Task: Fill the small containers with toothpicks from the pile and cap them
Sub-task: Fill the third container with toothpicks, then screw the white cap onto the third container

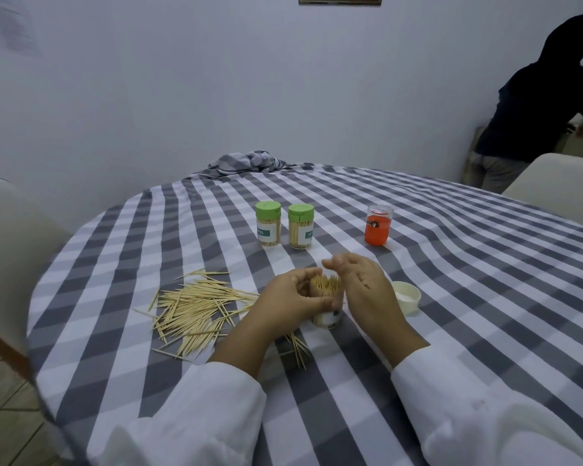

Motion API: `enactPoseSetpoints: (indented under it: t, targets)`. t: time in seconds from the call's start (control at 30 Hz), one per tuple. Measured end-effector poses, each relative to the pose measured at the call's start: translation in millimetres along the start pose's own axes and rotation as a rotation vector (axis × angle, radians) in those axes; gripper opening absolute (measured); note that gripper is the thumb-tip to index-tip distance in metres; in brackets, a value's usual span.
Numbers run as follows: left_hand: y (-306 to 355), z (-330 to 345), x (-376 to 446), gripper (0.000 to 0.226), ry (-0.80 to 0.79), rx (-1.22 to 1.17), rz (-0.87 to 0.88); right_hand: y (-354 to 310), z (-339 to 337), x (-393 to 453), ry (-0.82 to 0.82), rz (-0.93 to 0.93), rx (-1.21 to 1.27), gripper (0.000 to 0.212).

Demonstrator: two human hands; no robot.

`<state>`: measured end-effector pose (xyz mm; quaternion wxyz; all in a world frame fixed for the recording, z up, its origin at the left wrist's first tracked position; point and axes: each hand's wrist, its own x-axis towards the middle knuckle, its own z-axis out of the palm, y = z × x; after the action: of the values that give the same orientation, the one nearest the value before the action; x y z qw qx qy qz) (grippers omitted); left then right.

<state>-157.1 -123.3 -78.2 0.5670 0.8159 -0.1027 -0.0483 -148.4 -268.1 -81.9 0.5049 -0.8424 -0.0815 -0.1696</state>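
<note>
The checked table [451, 264] carries everything. The loose pile of toothpicks [196, 307] lies left of the open container [327, 302], nearest the left hand [290, 297], which grips that upright container. The right hand [360, 280] hovers relaxed and empty over the sticks standing in it. The white cap [407, 297] waits just right of the container; I judge the right hand should take it. Behind stand two green-capped containers [268, 223] and an orange one [378, 225].
</note>
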Motion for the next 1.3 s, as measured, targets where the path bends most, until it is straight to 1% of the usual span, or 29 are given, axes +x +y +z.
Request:
enactPoseSetpoints:
  t: [0.07, 0.1, 0.17, 0.27, 0.33, 0.37, 0.43, 0.53, 0.6, 0.67, 0.8, 0.87, 0.93, 1.03, 1.1, 1.13, 1.2, 1.23, 1.3]
  targets:
    - [-0.4, 0.3, 1.4, 0.076, 0.004, -0.012, -0.015, 3.0, -5.4, 0.9, 0.049, -0.006, 0.037, 0.034]
    - [-0.5, 0.4, 2.0, 0.076, 0.001, -0.014, -0.016, 5.8, -8.0, 1.4, 0.041, 0.001, 0.022, 0.036]
    - [-0.5, 1.0, 3.3, 0.076, 0.003, -0.003, -0.013, 8.7, -11.8, 1.3, -0.010, 0.032, -0.018, 0.041]
    - [-1.5, 1.8, 4.4, 0.073, 0.014, 0.029, -0.003, 4.4, -15.6, 0.2, -0.094, -0.023, 0.004, 0.032]
    - [-3.3, 1.5, 5.0, 0.068, 0.011, 0.032, 0.013, 0.9, -14.9, -1.8, -0.149, -0.033, -0.001, 0.035]
    - [-3.6, 1.4, 4.9, 0.067, 0.011, 0.035, 0.019, 0.6, -13.8, -2.4, -0.159, -0.043, -0.043, 0.037]
    - [-4.3, 1.2, 5.3, 0.068, 0.016, 0.044, 0.022, 2.1, -12.0, -3.4, -0.135, -0.057, -0.126, 0.039]
    - [-5.4, 1.5, 6.8, 0.069, 0.013, 0.018, 0.016, 0.8, -13.7, -2.5, -0.090, -0.054, -0.076, 0.039]
    - [-5.2, 1.8, 7.2, 0.067, 0.013, 0.016, 0.016, 0.1, -13.9, -2.1, -0.105, -0.056, -0.085, 0.040]
    - [-6.8, 2.0, 8.5, 0.069, 0.021, 0.023, 0.021, 0.0, -12.8, -3.3, -0.128, -0.049, -0.110, 0.038]
    - [-7.6, 3.2, 7.4, 0.078, 0.023, 0.001, 0.012, -3.2, -20.0, -4.3, -0.141, 0.019, 0.039, 0.036]
    - [-6.2, 4.1, 6.4, 0.079, 0.028, 0.006, 0.007, -4.7, -30.5, -0.9, -0.132, 0.043, 0.040, 0.034]
    - [-5.1, 4.4, 6.4, 0.078, 0.040, -0.007, 0.009, -2.3, -42.2, 5.2, -0.112, 0.083, -0.024, 0.032]
    - [-4.2, 6.0, 7.1, 0.074, 0.042, -0.015, 0.014, 9.7, -59.2, 14.9, -0.131, 0.185, -0.247, 0.038]
    - [-3.6, 7.2, 7.6, 0.073, 0.047, -0.018, 0.023, 18.4, -65.5, 18.2, -0.221, 0.269, -0.387, 0.047]
    - [-3.4, 7.7, 7.9, 0.073, 0.051, -0.017, 0.025, 22.3, -67.1, 18.8, -0.274, 0.301, -0.453, 0.046]
    - [-3.7, 8.0, 7.9, 0.072, 0.060, -0.005, 0.023, 28.0, -67.6, 17.9, -0.354, 0.294, -0.590, 0.039]
    - [-4.0, 7.9, 7.9, 0.072, 0.064, 0.001, 0.024, 29.0, -67.8, 17.9, -0.357, 0.277, -0.614, 0.040]
    - [-4.2, 7.0, 8.0, 0.071, 0.065, 0.004, 0.030, 26.6, -68.2, 18.7, -0.345, 0.292, -0.563, 0.046]
